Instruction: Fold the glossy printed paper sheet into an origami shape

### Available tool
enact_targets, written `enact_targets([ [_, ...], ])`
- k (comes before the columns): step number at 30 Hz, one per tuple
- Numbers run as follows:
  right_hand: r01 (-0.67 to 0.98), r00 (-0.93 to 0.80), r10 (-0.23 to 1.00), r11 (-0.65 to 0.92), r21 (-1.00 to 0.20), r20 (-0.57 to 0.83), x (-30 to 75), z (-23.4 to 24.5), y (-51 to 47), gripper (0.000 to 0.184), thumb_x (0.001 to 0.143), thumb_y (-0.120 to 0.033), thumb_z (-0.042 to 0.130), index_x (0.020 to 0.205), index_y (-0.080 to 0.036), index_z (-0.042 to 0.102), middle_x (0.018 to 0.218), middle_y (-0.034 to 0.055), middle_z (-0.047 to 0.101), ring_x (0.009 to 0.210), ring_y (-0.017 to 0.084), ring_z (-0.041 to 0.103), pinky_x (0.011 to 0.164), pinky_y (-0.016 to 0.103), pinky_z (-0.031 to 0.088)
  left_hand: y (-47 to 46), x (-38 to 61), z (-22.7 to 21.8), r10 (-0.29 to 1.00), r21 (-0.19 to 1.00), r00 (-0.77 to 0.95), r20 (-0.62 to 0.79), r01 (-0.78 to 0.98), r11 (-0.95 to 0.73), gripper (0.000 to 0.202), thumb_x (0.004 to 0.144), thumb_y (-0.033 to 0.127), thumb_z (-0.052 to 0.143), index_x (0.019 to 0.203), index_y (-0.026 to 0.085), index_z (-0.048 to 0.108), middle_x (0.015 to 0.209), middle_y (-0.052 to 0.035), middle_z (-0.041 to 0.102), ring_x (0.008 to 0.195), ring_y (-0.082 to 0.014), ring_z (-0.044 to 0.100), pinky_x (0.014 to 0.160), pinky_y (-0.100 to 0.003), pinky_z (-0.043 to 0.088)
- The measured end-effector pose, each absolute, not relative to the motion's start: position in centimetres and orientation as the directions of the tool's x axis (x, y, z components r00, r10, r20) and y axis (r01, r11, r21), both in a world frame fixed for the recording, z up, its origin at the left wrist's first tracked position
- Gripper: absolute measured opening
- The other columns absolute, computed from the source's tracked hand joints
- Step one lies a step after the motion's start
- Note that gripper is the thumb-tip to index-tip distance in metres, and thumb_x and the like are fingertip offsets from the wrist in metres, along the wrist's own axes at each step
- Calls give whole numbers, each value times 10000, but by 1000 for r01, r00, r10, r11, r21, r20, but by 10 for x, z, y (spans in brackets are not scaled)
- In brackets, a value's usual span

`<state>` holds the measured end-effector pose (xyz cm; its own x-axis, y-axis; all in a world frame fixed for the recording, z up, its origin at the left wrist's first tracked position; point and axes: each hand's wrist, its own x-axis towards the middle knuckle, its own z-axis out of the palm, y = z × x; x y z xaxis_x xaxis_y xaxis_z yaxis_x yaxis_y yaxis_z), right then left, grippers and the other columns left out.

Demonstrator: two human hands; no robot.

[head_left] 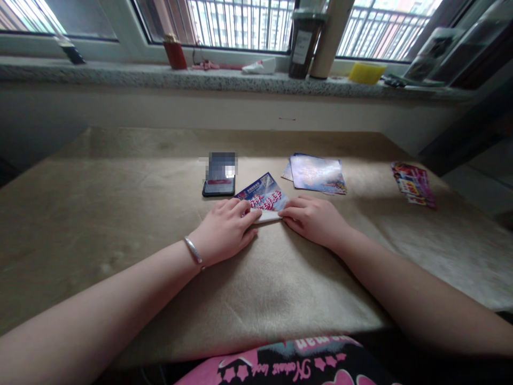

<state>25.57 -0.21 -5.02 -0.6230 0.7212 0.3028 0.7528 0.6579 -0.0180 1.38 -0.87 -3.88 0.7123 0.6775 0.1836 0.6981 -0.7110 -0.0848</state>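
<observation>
A small printed paper sheet, blue with pink lettering and a white underside, lies on the tan cloth-covered table. My left hand, a silver bracelet on its wrist, presses its fingers down on the sheet's near left edge. My right hand presses fingertips on the near right edge. Both hands have fingers held together, pinning the paper along a fold near me. Part of the sheet is hidden under the fingers.
A black phone lies just beyond the sheet. A stack of colourful sheets sits to the right, another printed sheet further right. The windowsill holds a red cup, a dark jar and a yellow object.
</observation>
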Motion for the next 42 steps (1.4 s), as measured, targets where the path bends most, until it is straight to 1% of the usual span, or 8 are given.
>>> enact_targets([
  [3,751,-624,722,660,-27,298,257,-50,-3,214,910,-282,505,937,-248,714,923,11,683,838,157,594,652,263,397,-9,13,-40,681,-82,708,186,702,-707,346,914,367,451,1214,221,543,1103,-91,562,1032,-261,495,904,-415,405],
  [7,759,-620,730,651,-15,287,258,-49,-4,223,913,-278,502,915,-229,720,886,29,672,834,164,589,652,263,391,-8,14,-43,666,-66,722,189,686,-725,371,916,365,449,1228,181,529,1190,-111,535,1124,-277,457,962,-421,388],
  [10,764,-620,738,645,-9,267,257,-46,-4,208,904,-254,514,890,-214,718,839,33,663,793,160,584,644,264,384,-9,15,-43,648,-54,747,145,660,-749,454,916,438,447,1244,129,506,1183,-139,540,1107,-277,471,959,-418,399],
  [14,766,-616,741,642,-16,267,257,-44,-5,193,899,-244,527,885,-217,717,815,31,660,763,154,577,625,261,368,-11,17,-42,634,-81,766,106,642,-762,596,894,558,438,1251,83,491,1162,-172,542,1068,-293,488,917,-409,421],
  [19,773,-613,750,634,-7,249,256,-41,-7,190,895,-230,532,887,-225,721,828,34,663,761,153,572,608,260,352,-11,16,-41,609,-85,784,122,620,-780,619,894,576,425,1336,142,427,1172,-155,531,1053,-287,481,910,-409,418],
  [25,768,-627,747,640,16,223,256,-40,-8,199,902,-219,517,893,-213,715,843,43,663,774,161,562,620,266,368,-9,14,-41,619,-47,778,110,626,-778,604,892,584,419,1336,174,432,1161,-141,518,1053,-287,464,928,-423,409],
  [31,680,-704,649,733,8,289,253,-44,-6,220,898,-177,493,909,-179,713,898,65,677,811,176,550,699,292,426,-9,15,-40,614,-60,781,113,623,-780,583,893,567,427,1328,178,441,1157,-133,522,1034,-287,468,909,-425,419],
  [42,578,-757,564,813,-63,330,252,-51,-2,257,902,-175,483,1047,-194,694,921,73,679,848,175,570,737,311,473,-9,15,-35,576,-118,811,103,585,-802,627,887,588,424,1330,145,439,1120,-142,556,1010,-279,497,870,-386,432],
])
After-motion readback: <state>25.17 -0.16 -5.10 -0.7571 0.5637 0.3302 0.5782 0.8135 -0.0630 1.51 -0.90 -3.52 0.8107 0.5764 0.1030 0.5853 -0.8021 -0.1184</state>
